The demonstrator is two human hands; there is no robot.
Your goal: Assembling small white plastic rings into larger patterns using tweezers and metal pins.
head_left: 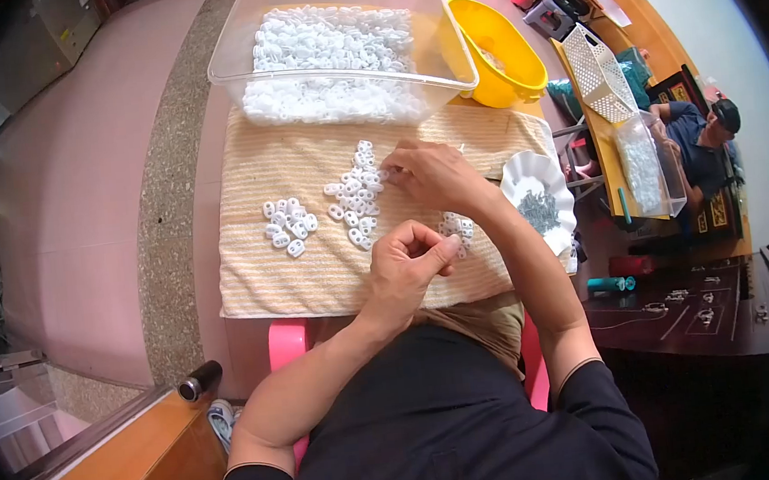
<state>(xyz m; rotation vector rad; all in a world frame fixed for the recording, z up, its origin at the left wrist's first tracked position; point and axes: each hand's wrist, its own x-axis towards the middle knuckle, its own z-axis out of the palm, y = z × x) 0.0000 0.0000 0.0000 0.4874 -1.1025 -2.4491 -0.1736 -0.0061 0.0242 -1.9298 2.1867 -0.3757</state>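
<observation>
Low over the towel, near my body, my left hand (pixel 414 260) is closed in a pinch of thumb and forefinger; whatever it holds is too small to make out. Farther off, my right hand (pixel 437 176) bends its fingers together around a small white plastic piece at the right edge of the middle pile (pixel 357 187). That pile is made of small oval white pieces with two holes. Left of it lies a smaller pile (pixel 290 225) of similar pieces. A third group (pixel 457 232) shows partly between my left hand and right forearm.
A clear plastic bin (pixel 444 79) full of white pieces stands at the far side of the striped towel (pixel 251 279). Beside it is a yellow tub (pixel 525 72). A white scalloped dish (pixel 525 173) holds small dark grey pieces. At right, a person (pixel 701 148) sits by another table.
</observation>
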